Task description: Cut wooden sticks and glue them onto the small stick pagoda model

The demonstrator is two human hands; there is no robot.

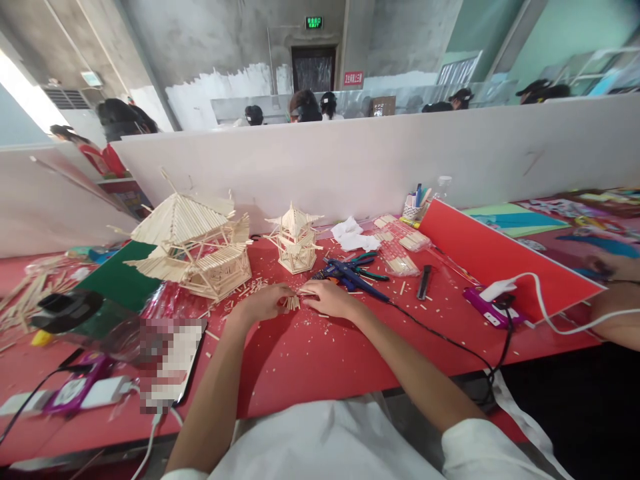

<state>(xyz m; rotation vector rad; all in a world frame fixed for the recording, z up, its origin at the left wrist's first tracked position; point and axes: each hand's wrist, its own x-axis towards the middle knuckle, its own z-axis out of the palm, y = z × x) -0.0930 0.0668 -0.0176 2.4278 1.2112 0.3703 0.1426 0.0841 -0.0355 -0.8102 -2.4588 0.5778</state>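
Between my two hands, low over the red tabletop, is a small row of short wooden sticks (292,303). My left hand (263,302) is closed, with its fingertips on the left side of the sticks. From the other side my right hand (327,299) is curled with its fingertips at them; its exact grip is partly hidden. Just beyond stands a small pavilion model (296,243) made of wooden sticks. To its left is a larger stick-built pavilion (200,250) with a wide sloped roof. A blue glue gun (350,275) lies beyond my right hand, beside green-handled pliers (373,268).
Stick scraps litter the red table (320,363). On the right are a box cutter (424,283), bagged sticks (397,250), a red board (495,257) and a purple power strip (493,307). A phone (175,360) and a bottle (95,320) are on the left. Another person's arm (617,313) rests at far right.
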